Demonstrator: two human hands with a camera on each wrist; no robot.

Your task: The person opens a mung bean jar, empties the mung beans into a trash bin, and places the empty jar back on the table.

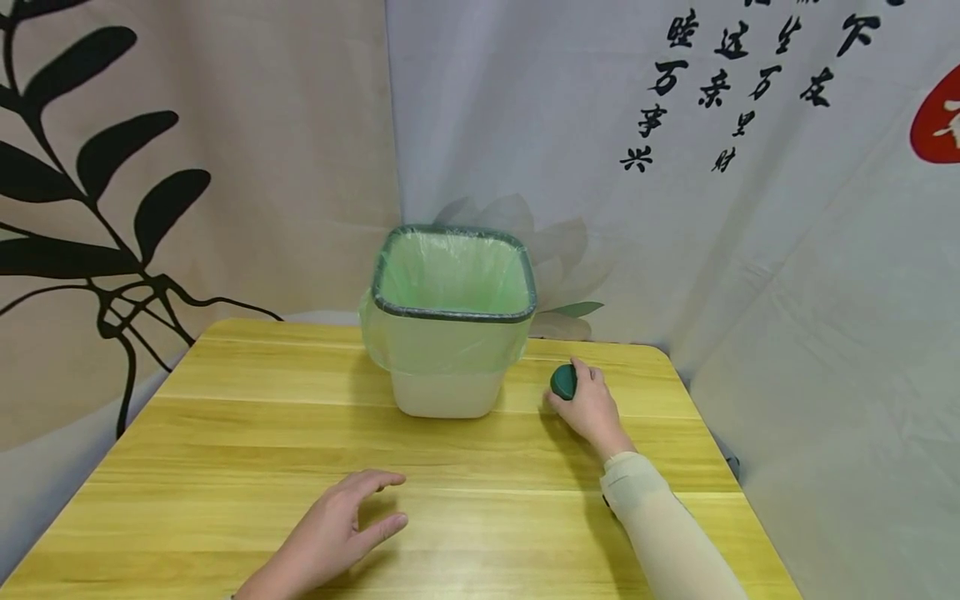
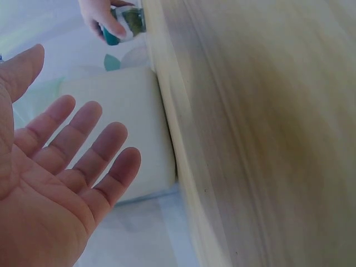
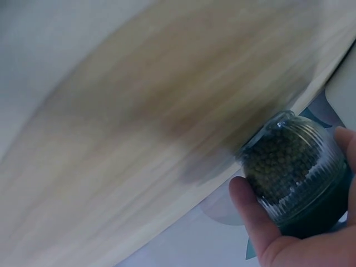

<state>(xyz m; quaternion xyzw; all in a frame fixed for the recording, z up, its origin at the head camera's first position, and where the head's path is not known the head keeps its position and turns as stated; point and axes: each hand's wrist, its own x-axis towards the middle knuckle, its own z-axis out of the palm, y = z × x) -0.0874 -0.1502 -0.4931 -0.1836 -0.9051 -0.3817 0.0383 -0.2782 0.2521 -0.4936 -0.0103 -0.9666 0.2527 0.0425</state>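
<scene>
My right hand (image 1: 588, 408) grips a small clear ribbed jar (image 3: 289, 167) with a dark green lid (image 1: 563, 382), right of the bin. Small dark grains fill the jar, whose base is close to the tabletop. In the right wrist view, the thumb and fingers wrap its sides. My left hand (image 1: 333, 525) hovers over the near part of the table, its fingers spread and holding nothing. The left wrist view shows its palm (image 2: 44, 206) and relaxed fingers, with the right hand and jar beyond.
A whitish bin (image 1: 450, 392) lined with a pale green bag stands at the back middle of the wooden table (image 1: 465, 517). Its dark rim band holds the liner. Behind hangs a curtain (image 1: 300, 150) with printed leaves and characters; another curtain side hangs at the right.
</scene>
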